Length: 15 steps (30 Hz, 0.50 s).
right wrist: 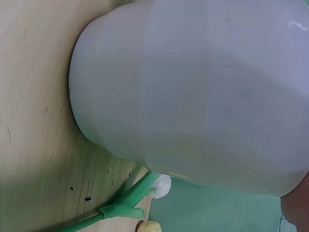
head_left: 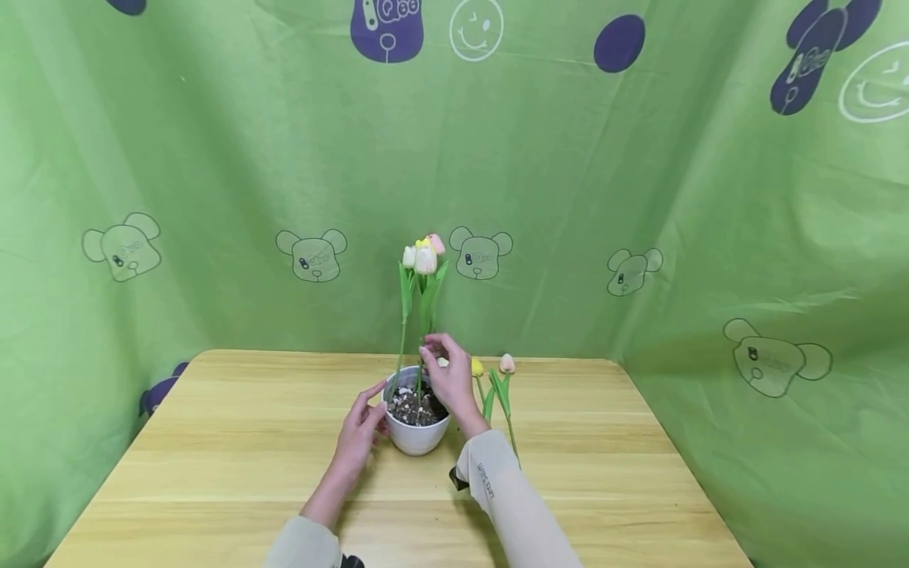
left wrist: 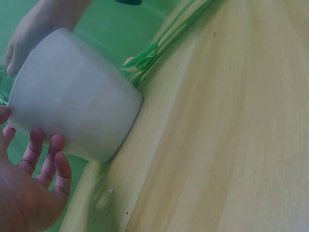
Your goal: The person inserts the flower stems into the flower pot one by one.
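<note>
A white flower pot (head_left: 417,439) holding dark soil with pale bits (head_left: 408,406) stands upright on the table. My left hand (head_left: 357,432) rests against its left side, fingertips touching the outer wall, as the left wrist view also shows. Above the soil my right hand (head_left: 450,383) pinches the stem of an artificial tulip between thumb and fingers. Several tulips rise from the pot, with white blooms (head_left: 425,259), a yellow one and a pink one (head_left: 435,243) bunched together. One thin stem (head_left: 402,351) leans near the left rim. Pot wall (right wrist: 183,96) fills most of the right wrist view.
Right of the pot, more tulips lie on the wooden table (head_left: 604,473), including one pink (head_left: 506,364) and one yellow (head_left: 477,367). Small dark crumbs (right wrist: 88,198) dot the wood near the pot. Green printed cloth (head_left: 554,197) hangs behind and at both sides.
</note>
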Available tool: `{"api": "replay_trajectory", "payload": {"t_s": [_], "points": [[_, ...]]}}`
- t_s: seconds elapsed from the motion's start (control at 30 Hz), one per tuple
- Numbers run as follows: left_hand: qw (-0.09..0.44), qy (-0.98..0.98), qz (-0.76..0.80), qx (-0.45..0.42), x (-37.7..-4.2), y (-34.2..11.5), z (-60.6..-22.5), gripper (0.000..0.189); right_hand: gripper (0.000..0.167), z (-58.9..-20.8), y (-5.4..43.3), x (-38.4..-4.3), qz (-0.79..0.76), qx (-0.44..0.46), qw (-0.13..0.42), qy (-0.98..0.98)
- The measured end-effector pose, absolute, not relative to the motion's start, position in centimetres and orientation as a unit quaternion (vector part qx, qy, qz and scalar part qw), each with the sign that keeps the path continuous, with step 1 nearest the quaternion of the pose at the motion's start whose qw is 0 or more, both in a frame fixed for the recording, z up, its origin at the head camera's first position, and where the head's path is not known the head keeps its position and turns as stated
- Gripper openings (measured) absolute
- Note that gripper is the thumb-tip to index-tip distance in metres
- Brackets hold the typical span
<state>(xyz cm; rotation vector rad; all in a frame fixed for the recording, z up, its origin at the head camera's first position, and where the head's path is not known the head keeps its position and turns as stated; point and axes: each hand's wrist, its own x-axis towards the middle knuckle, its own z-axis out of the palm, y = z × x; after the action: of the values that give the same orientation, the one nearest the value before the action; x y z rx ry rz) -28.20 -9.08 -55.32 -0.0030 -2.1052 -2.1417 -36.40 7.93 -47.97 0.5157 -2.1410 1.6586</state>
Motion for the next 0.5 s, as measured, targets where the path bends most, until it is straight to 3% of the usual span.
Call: {"api": "replay_trajectory", "payload": {"t_s": [0.5], "points": [[0.064, -0.697, -0.714, 0.007, -28.29, -9.04, -55.35, 0.043, 0.02, -48.31, 7.95, -36.63, 0.598, 0.174, 0.181, -0.761]]}}
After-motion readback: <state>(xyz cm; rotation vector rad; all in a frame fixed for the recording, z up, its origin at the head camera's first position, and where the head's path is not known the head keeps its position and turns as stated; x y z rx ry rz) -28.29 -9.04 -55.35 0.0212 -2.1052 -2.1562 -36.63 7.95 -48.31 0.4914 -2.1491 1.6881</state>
